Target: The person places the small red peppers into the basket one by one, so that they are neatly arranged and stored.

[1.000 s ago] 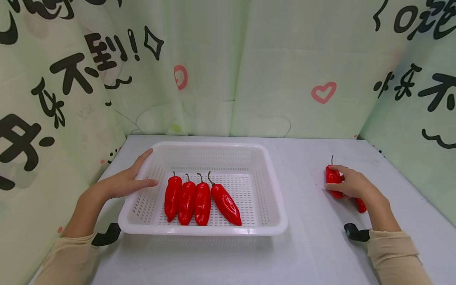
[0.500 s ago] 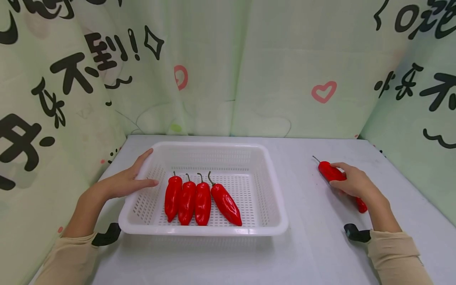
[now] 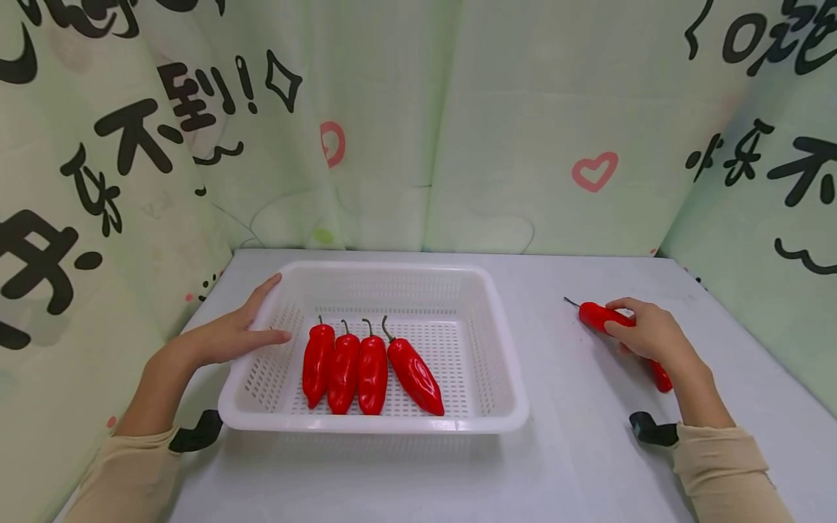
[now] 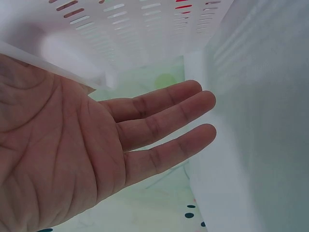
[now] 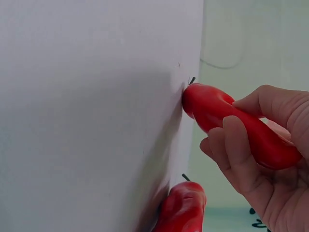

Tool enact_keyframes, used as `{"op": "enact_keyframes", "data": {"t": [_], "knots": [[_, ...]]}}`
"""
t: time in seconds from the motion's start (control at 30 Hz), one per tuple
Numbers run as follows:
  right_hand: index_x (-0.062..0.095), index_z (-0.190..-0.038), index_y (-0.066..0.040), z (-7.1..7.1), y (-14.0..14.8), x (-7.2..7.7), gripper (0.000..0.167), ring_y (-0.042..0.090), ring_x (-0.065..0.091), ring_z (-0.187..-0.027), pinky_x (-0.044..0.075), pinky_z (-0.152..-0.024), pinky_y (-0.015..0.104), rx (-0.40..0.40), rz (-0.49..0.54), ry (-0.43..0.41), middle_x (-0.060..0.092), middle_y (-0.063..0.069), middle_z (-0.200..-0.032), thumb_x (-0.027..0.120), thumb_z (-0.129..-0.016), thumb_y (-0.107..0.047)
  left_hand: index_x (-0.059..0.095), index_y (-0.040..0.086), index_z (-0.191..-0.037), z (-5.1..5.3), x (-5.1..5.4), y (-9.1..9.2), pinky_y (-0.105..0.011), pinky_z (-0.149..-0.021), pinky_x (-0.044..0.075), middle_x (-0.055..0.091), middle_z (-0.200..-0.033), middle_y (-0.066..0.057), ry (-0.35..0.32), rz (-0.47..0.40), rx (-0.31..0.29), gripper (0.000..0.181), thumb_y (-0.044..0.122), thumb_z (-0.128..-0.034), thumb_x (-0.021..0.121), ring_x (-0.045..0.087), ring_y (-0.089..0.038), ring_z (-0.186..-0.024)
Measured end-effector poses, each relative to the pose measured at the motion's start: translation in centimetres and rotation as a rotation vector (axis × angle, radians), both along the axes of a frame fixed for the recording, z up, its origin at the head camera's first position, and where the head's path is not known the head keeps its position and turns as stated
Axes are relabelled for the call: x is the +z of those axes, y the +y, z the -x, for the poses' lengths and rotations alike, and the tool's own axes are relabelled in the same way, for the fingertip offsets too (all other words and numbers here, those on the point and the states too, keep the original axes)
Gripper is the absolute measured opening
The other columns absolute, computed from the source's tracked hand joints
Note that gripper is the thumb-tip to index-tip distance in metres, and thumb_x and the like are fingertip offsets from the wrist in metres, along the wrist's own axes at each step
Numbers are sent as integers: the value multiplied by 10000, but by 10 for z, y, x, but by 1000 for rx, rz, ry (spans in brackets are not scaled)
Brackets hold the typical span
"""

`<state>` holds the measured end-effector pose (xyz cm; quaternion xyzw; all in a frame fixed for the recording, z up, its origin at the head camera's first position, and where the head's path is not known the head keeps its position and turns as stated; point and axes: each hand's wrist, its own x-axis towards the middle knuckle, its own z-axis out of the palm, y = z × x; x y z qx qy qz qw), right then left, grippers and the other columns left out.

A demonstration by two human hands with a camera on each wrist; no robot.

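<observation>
In the head view, my right hand (image 3: 647,333) pinches a glossy red pepper (image 3: 593,317) between thumb and fingers, its thin stem pointing to the far left. The right wrist view shows this held pepper (image 5: 222,113) tilted, its stem end close to the white tabletop. A second red pepper (image 3: 662,377) lies partly hidden under that hand. My left hand (image 3: 219,334) rests on the left side of a white perforated basket (image 3: 373,423), thumb over the rim. From the left wrist, three straight fingers (image 4: 169,116) extend below the rim. Several red peppers (image 3: 373,374) lie inside the basket.
The white table (image 3: 562,465) carries the basket left of centre and reaches back to a pale green curtain (image 3: 510,145) with black writing. Similar curtain runs along both sides. A black wrist mount (image 3: 654,428) sits at my right wrist, another (image 3: 196,432) at my left.
The held pepper has turned from nearly upright in the view to slanting, its stem swinging left. My left hand, the basket and the peppers inside stay where they were.
</observation>
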<state>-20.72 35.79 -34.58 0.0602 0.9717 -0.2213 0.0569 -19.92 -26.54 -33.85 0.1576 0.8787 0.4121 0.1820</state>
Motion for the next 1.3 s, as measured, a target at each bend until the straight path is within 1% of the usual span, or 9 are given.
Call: {"op": "enact_keyframes", "data": {"t": [0.13,0.23,0.43,0.53,0.7,0.93,1.3], "knots": [[398,-1451,36,0,-2,3,620,285,597,-791,569,-616,360,-12,16,-14,579,304,-1077,616,-948,-252,-141,222,-1633,0,0,0,-433,-717,639,397,-1465,-305,3,0,-1,1057,320,-957,667,707,-226,-923],[389,-1456,33,-1,-3,4,624,268,597,-771,567,-607,355,-16,20,-7,602,287,-1048,613,-947,-249,-142,219,-1632,0,0,0,-434,-718,639,392,-1470,-307,7,3,1,1061,323,-955,668,708,-229,-926],[392,-1473,23,-3,-9,7,626,357,611,-869,584,-596,362,-14,13,63,554,350,-1170,614,-952,-244,-158,202,-1628,0,-2,1,-439,-725,639,386,-1468,-315,18,20,11,1079,338,-952,672,709,-228,-938],[395,-1478,16,-4,-12,9,628,377,620,-890,591,-590,363,-7,6,91,520,375,-1226,619,-952,-243,-157,204,-1628,0,-2,1,-441,-724,639,390,-1463,-314,17,21,12,1078,338,-952,672,708,-230,-935],[398,-1486,7,-6,-18,14,639,348,640,-852,586,-572,345,-2,2,120,522,374,-1231,638,-949,-243,-149,208,-1629,1,-1,1,-442,-726,639,408,-1444,-308,12,24,13,1070,329,-954,672,707,-230,-925],[408,-1490,-8,-9,-25,22,636,402,629,-908,590,-577,343,10,-9,157,511,371,-1260,647,-951,-246,-158,210,-1627,1,-2,0,-442,-728,639,396,-1458,-308,18,27,13,1083,339,-950,676,708,-231,-939],[421,-1494,-23,-15,-39,32,606,330,657,-838,581,-599,365,44,-10,194,544,356,-1248,619,-977,-271,-135,212,-1633,1,-1,-1,-436,-728,638,406,-1453,-308,7,22,7,1067,353,-950,671,704,-222,-911]]}}
